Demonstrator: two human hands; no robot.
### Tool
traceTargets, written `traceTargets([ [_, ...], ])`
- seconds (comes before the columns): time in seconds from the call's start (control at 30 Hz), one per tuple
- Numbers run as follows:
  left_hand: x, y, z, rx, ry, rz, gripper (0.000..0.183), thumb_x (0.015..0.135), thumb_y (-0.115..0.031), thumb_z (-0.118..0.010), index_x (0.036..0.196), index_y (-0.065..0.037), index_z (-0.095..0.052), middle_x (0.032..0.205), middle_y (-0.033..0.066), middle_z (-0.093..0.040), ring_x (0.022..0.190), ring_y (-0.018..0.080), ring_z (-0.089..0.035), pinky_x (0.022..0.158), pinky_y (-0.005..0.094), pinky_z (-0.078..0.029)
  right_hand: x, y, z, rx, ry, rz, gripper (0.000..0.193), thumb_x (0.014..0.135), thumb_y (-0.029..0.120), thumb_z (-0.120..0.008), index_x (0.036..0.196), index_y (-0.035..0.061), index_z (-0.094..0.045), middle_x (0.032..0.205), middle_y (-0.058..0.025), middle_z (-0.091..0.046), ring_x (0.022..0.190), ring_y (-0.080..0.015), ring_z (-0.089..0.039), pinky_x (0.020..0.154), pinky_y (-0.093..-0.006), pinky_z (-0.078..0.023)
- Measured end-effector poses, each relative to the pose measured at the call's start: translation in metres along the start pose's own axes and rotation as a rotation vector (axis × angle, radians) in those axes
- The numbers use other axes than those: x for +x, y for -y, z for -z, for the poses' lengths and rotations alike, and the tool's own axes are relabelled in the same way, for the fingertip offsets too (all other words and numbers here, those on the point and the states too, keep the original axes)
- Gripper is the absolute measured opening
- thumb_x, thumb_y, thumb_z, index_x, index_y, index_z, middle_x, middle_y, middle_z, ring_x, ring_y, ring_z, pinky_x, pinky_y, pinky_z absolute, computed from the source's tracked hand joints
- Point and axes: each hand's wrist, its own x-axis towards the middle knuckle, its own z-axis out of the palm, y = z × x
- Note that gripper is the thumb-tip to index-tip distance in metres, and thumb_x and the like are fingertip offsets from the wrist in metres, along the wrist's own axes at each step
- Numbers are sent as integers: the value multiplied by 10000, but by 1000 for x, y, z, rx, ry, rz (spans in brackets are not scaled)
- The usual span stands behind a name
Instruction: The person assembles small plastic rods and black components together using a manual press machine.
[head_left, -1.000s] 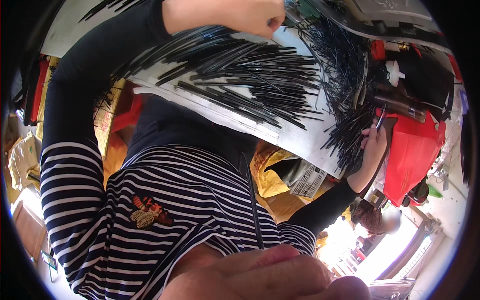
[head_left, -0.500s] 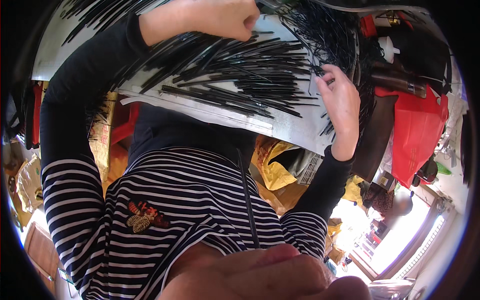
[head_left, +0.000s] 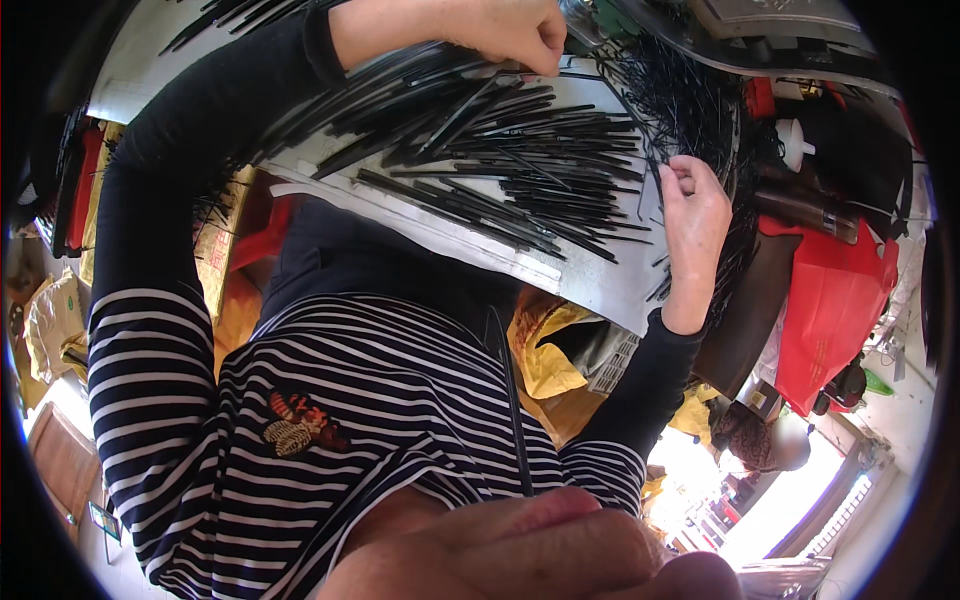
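Many thin black sticks (head_left: 560, 205) lie in loose bundles across a pale tabletop (head_left: 600, 275). Over the table's far side, my left hand (head_left: 515, 30) is closed in a fist; whatever it grips is hidden. My right hand (head_left: 697, 225) hovers by the right ends of the sticks, its thumb and fingertips pinched together. Too little shows between those fingertips to name. Just beyond my right hand, a tangled heap of thin black strands (head_left: 665, 95) covers the table's right side.
Grey machine-like parts (head_left: 790, 50) edge the far right of the table. Beside it hang a red bag (head_left: 835, 300) and a white funnel-like piece (head_left: 795, 143). Yellow bags (head_left: 545, 355) lie below the near edge. At lower right, a blurred person (head_left: 770, 440) appears near a bright doorway.
The whole view has shifted, so the table sits lower and further right. My left hand has moved slightly right over the sticks. My right hand's fingertips have drawn closer together.
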Motion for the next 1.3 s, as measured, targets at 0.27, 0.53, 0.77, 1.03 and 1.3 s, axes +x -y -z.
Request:
traceTargets([
  [0.27,0,2,-3,-85,-54,-41,214,737,-179,-620,862,-14,-673,697,80,-664,570,156,-599,552,286,-473,4,-6,-9,-44,-129,152,144,835,117,-593,941,37,-647,892,-122,-660,776,-281,-642,687,-335,-502],
  [0.53,4,7,-1,-424,215,66,299,791,-144,-550,1037,21,-592,665,6,-569,472,76,-451,427,234,-372,10,17,-16,100,-189,134,160,870,100,-561,1008,33,-609,834,-122,-666,687,-222,-655,623,-292,-515],
  [0.77,-12,-10,-2,-167,62,-43,309,810,-109,-516,1089,16,-553,612,-18,-506,463,53,-420,396,202,-320,18,40,-23,894,-156,22,155,890,19,-536,1018,-68,-548,878,-120,-640,710,-133,-624,656,-234,-520],
  [1.03,6,6,2,-527,316,157,256,811,-86,-505,1040,3,-576,642,14,-550,488,85,-470,427,225,-373,15,28,-43,913,-5,-63,127,875,20,-557,973,-61,-571,849,-98,-643,723,-121,-619,674,-224,-506],
  [1.3,-11,-17,-1,162,-107,-207,190,808,-148,-558,885,-3,-653,686,44,-630,608,157,-584,582,275,-475,19,27,-42,862,-66,-58,132,868,23,-568,976,-48,-592,833,-70,-644,695,-90,-592,650,-205,-490],
])
